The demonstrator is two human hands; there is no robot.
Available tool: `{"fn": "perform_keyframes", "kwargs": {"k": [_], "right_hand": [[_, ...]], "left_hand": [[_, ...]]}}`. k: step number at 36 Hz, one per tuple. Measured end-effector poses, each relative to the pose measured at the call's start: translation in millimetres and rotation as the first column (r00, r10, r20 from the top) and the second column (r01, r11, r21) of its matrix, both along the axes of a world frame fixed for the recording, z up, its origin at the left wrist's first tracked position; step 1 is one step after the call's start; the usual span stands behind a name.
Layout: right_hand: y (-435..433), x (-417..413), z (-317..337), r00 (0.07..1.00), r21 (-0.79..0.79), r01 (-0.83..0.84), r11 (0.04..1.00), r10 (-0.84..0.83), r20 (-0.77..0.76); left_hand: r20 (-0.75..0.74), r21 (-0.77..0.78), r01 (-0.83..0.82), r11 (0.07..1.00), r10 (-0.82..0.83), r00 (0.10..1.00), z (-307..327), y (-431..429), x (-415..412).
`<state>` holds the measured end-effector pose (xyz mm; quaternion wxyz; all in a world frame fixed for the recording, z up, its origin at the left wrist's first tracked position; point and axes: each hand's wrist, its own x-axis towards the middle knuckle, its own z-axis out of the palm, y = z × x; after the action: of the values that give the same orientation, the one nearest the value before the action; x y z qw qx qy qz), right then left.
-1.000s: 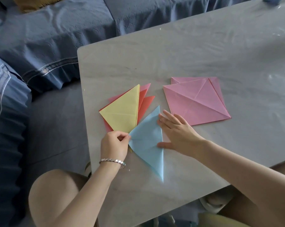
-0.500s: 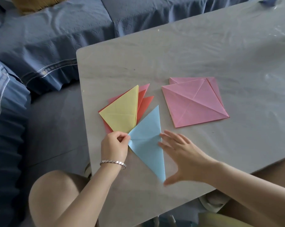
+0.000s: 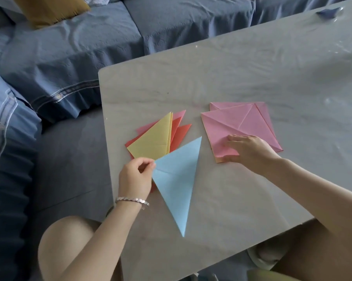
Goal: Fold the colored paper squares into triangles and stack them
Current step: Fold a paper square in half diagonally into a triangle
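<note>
On the table (image 3: 252, 78): pinching blue triangle (image 3: 177, 179) at its left corner with left hand (image 3: 135, 177), paper flat, overlapping yellow-topped triangle stack (image 3: 153, 138). Gripping near corner of pink squares (image 3: 231, 122) with right hand (image 3: 250, 151), fingers on top.

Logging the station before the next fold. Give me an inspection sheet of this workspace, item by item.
Surface: grey table, shiny and wrinkled at the far right.
Job's things: blue triangle nearest; yellow triangle atop fanned red and pink triangles; creased pink squares stacked at right.
Clutter: small blue thing at the far corner, unclear what.
Hands: left hand pinches the blue triangle's corner; right hand lies on the pink squares, grip unclear.
Cables: nothing seen.
Surroundings: blue sofa, mustard cushion, bracelet on the left wrist.
</note>
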<state>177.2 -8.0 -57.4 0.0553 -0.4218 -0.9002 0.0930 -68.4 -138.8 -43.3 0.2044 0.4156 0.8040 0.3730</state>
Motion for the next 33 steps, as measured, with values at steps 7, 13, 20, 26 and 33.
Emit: {"fn": "perform_keyframes", "kwargs": {"k": [7,13,20,26,33], "right_hand": [[-9,-1,1,0.995,0.008,0.067,0.998,-0.066,-0.073],[-25,-1,-4,0.957,0.082,0.22,0.972,-0.198,-0.212],[-59,0,13,0.87,-0.099,0.19,0.977,-0.214,-0.445],[-86,6,29,0.812,-0.222,-0.003,0.975,-0.127,-0.57],[-93,15,30,0.825,-0.333,-0.18,0.926,-0.042,-0.563]], "left_hand": [[-0.107,0.105,-0.095,0.99,0.107,0.989,28,34,-36],[-0.455,-0.019,0.003,1.0,-0.012,0.89,30,49,-35],[0.049,-0.133,0.158,0.979,-0.152,0.987,36,42,28],[0.377,-0.259,0.047,0.965,0.056,0.925,11,40,42],[0.368,-0.179,0.013,0.984,0.055,0.928,10,30,33]]}}
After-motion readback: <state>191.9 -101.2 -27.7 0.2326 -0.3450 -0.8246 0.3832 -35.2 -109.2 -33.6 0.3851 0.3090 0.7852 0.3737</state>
